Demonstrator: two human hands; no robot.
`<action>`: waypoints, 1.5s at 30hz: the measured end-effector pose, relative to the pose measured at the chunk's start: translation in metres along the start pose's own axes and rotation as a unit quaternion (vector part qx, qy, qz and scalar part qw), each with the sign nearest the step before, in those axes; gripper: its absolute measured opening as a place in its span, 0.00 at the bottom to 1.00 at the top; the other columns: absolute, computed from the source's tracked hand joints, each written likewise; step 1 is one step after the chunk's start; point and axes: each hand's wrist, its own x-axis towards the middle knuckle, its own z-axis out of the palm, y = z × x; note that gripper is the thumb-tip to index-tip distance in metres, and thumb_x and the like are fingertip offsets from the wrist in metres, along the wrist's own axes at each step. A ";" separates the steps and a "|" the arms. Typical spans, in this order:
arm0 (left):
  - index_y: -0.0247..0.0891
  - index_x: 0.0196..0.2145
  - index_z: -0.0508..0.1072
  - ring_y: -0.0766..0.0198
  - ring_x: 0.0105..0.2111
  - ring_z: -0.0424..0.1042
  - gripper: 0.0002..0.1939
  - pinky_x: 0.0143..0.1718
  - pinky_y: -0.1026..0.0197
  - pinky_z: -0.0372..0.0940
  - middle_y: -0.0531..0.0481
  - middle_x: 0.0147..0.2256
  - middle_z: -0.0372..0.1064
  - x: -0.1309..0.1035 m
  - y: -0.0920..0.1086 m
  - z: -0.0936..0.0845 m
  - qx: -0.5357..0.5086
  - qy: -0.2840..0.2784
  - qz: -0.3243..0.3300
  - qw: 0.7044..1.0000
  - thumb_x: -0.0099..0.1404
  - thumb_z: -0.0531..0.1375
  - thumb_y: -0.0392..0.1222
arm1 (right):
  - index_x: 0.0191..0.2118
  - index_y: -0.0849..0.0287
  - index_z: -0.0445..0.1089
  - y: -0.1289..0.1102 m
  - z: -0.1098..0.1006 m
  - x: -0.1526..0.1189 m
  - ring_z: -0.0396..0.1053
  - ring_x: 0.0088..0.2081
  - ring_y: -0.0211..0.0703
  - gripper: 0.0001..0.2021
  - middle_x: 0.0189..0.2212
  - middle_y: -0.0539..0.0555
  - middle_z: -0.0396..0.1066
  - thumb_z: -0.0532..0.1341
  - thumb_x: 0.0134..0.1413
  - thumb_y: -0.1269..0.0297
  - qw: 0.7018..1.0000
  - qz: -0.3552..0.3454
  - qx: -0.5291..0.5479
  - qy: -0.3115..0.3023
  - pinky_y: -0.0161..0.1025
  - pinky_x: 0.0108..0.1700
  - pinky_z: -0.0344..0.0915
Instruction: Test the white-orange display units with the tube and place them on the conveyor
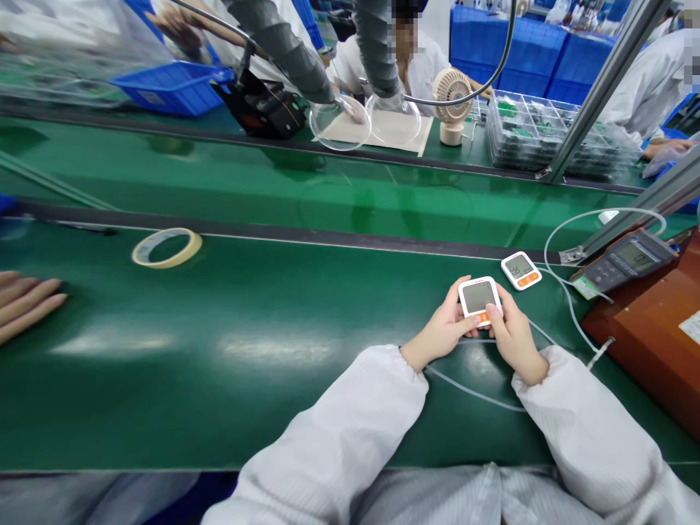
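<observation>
Factory line, green bench (219,364) near the person, a green conveyor belt (328,189) running left to right beyond it, workers in white coats on the far side.

Small white device (480,297) with a grey screen and an orange button sits low over the bench, right of centre, held between both hands. Left hand (442,332) cups its left edge, fingers wrapped narrow around the case. Right hand (511,335) clasps the right edge, thumb lying at the bottom edge by the orange button. Screen looks blank. Judged step: checking or switching on the unit, thumb at the button. Next move likely calls for a firm press while the left hand steadies the case, screen kept facing up so it can be read.

Just beyond and right, a second device (521,270) of the same kind lies flat on the bench with digits showing. A clear tube (569,306) loops past it toward a grey meter (623,261) on a brown box (656,335) at the right edge. Far left on the bench, a roll of tape (167,247). Another person's fingers (27,302) rest on the bench at the left edge. Across the belt: a small fan (452,102), a blue bin (175,87), clear trays of parts (547,131).
</observation>
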 end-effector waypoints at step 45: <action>0.45 0.67 0.46 0.69 0.28 0.68 0.46 0.32 0.63 0.67 0.50 0.39 0.68 -0.001 0.000 -0.001 0.005 0.000 0.003 1.000 0.61 0.68 0.47 | 0.65 0.58 0.59 -0.001 -0.001 0.000 0.72 0.24 0.44 0.26 0.28 0.51 0.74 0.52 0.67 0.54 1.000 -0.005 0.002 -0.001 0.41 0.31 0.69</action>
